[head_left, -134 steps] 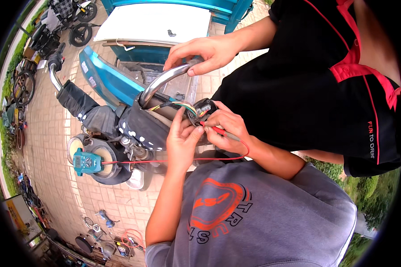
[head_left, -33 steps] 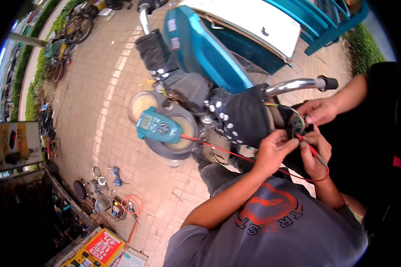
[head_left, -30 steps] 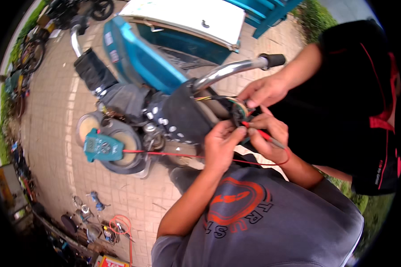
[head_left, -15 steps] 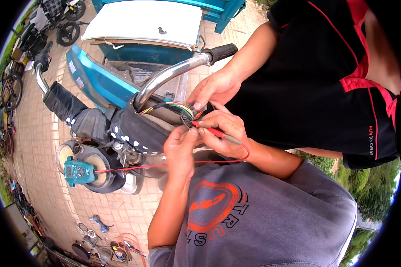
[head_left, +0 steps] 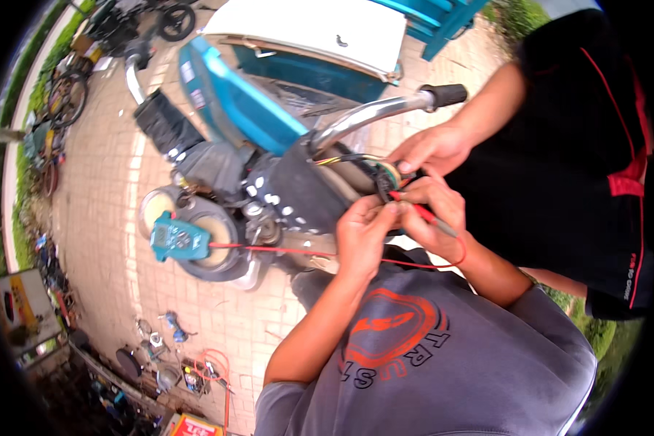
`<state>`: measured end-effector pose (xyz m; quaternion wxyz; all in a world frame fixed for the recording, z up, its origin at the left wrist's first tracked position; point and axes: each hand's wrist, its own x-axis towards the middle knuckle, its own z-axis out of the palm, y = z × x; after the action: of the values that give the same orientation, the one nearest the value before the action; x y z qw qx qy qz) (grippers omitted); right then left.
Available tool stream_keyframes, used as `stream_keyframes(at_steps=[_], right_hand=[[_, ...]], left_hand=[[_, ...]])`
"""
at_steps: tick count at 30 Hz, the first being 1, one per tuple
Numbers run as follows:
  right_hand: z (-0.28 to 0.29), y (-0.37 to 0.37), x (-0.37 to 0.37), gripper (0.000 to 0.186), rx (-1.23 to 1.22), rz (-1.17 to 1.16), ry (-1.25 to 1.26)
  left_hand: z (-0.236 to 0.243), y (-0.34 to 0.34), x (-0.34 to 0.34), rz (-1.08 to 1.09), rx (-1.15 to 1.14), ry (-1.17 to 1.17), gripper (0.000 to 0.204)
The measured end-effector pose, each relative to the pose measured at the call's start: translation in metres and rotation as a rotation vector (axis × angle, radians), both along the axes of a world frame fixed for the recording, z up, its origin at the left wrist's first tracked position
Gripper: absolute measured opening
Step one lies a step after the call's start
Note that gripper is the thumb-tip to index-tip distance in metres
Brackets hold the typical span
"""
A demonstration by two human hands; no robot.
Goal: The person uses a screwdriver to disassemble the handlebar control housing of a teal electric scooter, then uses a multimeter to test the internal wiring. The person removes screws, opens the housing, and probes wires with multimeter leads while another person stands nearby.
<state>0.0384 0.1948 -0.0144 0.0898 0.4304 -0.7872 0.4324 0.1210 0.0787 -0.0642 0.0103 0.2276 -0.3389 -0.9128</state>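
Note:
My right hand (head_left: 437, 207) is closed around a red test probe (head_left: 424, 213), its tip at a dark connector (head_left: 386, 182) on a bundle of coloured wires (head_left: 352, 158). Close beside it, my left hand (head_left: 361, 231) pinches something dark at the connector's lower end; my fingers hide what exactly. The probe's red lead (head_left: 291, 250) runs left to a teal multimeter (head_left: 179, 240), resting on the vehicle's round gauge housing (head_left: 209, 218). A co-worker's hand (head_left: 434, 150) reaches in from the upper right and touches the wiring just above my right hand.
A chrome handlebar (head_left: 370, 120) with a black grip arches over the wires. Behind it are blue body panels (head_left: 254, 116) and a white-topped box (head_left: 312, 33). The co-worker in black (head_left: 559, 182) stands close at right. Tools and parts (head_left: 163, 363) lie on the paving, lower left.
The whole view has swung, so the scene sits farther right and partly higher. Both my hands, the probe and the co-worker's hand keep nearly the same places at the wiring.

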Motion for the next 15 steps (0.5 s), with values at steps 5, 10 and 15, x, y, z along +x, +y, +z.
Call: stream_keyframes(at_steps=[5, 10, 15], right_hand=[[0.000, 0.001, 0.005, 0.010, -0.014, -0.037, -0.071], [0.002, 0.000, 0.006, 0.010, 0.015, -0.044, -0.089], [0.003, 0.000, 0.004, 0.011, 0.016, -0.028, -0.073]], left_hand=[[-0.016, 0.008, -0.003, -0.033, 0.080, 0.114, 0.025], [-0.020, 0.010, -0.003, -0.022, 0.081, 0.127, 0.026], [-0.016, 0.009, -0.005, -0.010, 0.098, 0.131, 0.027]])
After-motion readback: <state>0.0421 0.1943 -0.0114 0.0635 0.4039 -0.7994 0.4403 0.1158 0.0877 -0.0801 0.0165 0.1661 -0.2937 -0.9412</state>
